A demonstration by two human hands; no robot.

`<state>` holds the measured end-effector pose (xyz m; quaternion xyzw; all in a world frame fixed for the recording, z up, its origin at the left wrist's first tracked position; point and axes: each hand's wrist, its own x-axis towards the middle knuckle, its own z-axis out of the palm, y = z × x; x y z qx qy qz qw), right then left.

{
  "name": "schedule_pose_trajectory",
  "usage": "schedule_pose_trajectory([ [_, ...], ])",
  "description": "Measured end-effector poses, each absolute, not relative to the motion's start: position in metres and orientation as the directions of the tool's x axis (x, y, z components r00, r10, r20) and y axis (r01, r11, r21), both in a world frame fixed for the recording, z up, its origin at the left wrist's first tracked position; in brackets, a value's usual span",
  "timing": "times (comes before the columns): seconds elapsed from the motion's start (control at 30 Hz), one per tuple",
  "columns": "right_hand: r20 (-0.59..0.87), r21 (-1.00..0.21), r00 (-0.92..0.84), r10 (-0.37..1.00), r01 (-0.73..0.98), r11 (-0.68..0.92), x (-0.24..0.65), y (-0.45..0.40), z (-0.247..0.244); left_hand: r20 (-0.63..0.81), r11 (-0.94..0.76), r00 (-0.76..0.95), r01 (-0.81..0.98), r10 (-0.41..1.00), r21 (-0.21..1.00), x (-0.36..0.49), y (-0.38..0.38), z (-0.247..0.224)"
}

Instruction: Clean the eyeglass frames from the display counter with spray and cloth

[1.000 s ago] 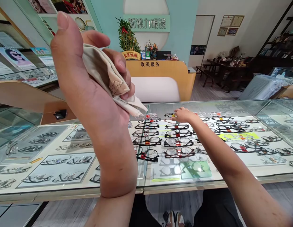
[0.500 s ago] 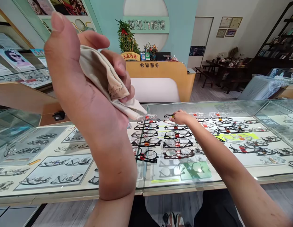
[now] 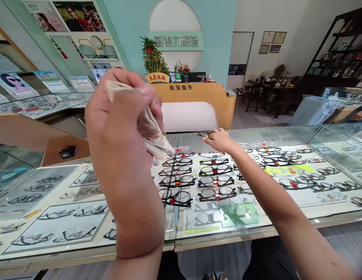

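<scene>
My left hand [image 3: 122,105] is raised close to the camera, its fingers curled round a crumpled pale cleaning cloth [image 3: 154,134]. One end of the cloth hangs out below the fingers. Farther off, over the back of the glass counter, my right hand [image 3: 220,140] pinches a dark-framed pair of glasses [image 3: 201,134] with a yellow tag. The hand covers much of that pair. Rows of glasses [image 3: 217,192] with red or orange tags lie on the countertop in front of it, folded and lens side toward me.
The glass display counter [image 3: 227,237] runs across in front of me. Trays of glasses [image 3: 67,223] show at left, more glasses [image 3: 294,182] at right. Behind stand a wooden cashier desk [image 3: 224,101] and a wrapped grey case [image 3: 308,111]. A small black box [image 3: 67,152] sits at left.
My left hand has drawn down and turned, its fingers closing tighter round the cloth. My right hand has moved the dark glasses up and away from the rows. The view has tilted up slightly.
</scene>
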<state>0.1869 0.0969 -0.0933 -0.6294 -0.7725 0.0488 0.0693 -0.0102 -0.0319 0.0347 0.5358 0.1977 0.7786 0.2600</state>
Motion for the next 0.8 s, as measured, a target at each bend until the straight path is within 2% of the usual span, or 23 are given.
schedule_pose_trajectory([
  [0.1,0.221,-0.271,-0.201,0.954,0.928,0.258,0.184,0.066,-0.065,0.763,-0.778,-0.155,-0.072,0.627,0.624,-0.017,-0.028,0.03],
  [0.23,0.462,-0.373,-0.242,0.853,0.82,0.434,0.185,0.016,-0.026,0.778,-0.773,-0.083,0.091,0.623,0.628,-0.015,-0.034,0.028],
  [0.37,0.592,-0.463,-0.218,0.776,0.696,0.549,0.19,-0.012,-0.014,0.711,-0.686,0.014,0.278,0.703,0.673,-0.004,-0.033,0.026],
  [0.47,0.623,-0.504,-0.184,0.76,0.649,0.57,0.194,-0.016,-0.029,0.586,-0.568,0.131,0.482,0.8,0.668,0.007,-0.014,0.013],
  [0.57,0.643,-0.506,-0.131,0.755,0.667,0.547,0.196,-0.017,-0.057,0.509,-0.451,0.114,0.651,0.853,0.611,0.019,0.009,-0.016],
  [0.67,0.671,-0.469,-0.134,0.729,0.684,0.558,0.196,-0.017,-0.089,0.534,-0.461,0.101,0.65,0.84,0.604,0.027,0.022,-0.057],
  [0.8,0.693,-0.393,-0.203,0.691,0.698,0.599,0.194,-0.013,-0.121,0.557,-0.476,0.011,0.531,0.831,0.701,0.031,0.026,-0.107],
])
